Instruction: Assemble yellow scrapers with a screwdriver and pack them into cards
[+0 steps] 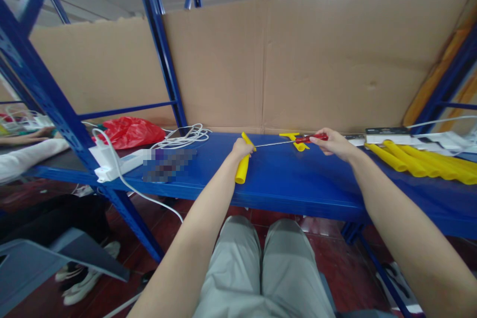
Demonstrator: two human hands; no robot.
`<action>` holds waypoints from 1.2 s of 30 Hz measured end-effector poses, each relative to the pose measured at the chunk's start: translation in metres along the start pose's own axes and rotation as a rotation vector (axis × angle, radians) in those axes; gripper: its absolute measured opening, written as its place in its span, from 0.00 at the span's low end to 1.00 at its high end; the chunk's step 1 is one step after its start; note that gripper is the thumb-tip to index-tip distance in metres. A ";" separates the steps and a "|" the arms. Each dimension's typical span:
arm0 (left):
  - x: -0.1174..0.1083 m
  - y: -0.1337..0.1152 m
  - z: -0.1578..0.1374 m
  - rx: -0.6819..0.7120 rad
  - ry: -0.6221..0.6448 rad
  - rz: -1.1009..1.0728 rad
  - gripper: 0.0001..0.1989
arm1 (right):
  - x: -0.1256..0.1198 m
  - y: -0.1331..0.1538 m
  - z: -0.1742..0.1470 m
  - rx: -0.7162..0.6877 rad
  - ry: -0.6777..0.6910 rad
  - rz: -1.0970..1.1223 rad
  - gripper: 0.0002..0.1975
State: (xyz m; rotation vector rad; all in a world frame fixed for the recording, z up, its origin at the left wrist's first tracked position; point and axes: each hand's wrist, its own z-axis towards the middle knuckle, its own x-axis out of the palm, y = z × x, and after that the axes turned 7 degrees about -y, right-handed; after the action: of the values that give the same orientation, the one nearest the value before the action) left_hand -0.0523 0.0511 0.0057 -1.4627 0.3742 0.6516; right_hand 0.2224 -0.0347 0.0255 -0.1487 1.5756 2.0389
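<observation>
**Screwdriver (315, 137) at a yellow tube (242, 170), 1 hand on each**

Far left of the tube, a co-worker's pale sleeve (33, 156) shows. Closer to the tube on that side come a white power strip (132, 160), its plug upright, and a crumpled red bag (132, 131), which lies farther back than the strip. Next, left of the tube and behind it, is a loose coil of white cable (192, 135).

The tube itself is in the left hand (243, 148), above the blue table (298, 179), with the fingers clamped around it. To its right, a yellow T-shaped piece (298, 144) lies just behind the screwdriver. The right hand (333, 142), well right of the tube, has its fingers clamped on the red handle; the shaft points left to the tube, but whether the tip touches it, I cannot tell. Far right of the tube, more yellow tubes (421, 161) lie side by side.
</observation>
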 end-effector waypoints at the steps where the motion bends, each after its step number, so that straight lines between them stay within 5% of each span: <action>1: 0.001 0.000 0.000 0.001 0.002 -0.008 0.04 | 0.000 0.001 0.000 -0.013 -0.010 0.002 0.25; 6: 0.002 0.002 0.000 0.020 -0.007 -0.005 0.06 | 0.003 0.003 -0.001 -0.028 -0.040 0.041 0.25; 12: -0.003 0.000 -0.003 0.035 -0.002 0.051 0.04 | 0.001 0.003 -0.003 -0.042 0.115 0.146 0.29; 32: -0.006 -0.004 -0.009 0.033 0.002 0.047 0.04 | 0.006 0.001 0.001 -0.157 -0.017 0.004 0.27; 36: -0.005 -0.002 -0.007 0.046 0.004 0.031 0.04 | 0.007 0.002 -0.001 -0.174 -0.015 0.115 0.27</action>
State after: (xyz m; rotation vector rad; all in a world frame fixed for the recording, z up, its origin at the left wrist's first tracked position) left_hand -0.0536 0.0431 0.0092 -1.4168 0.4135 0.6607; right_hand 0.2154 -0.0333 0.0235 -0.1097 1.4257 2.2613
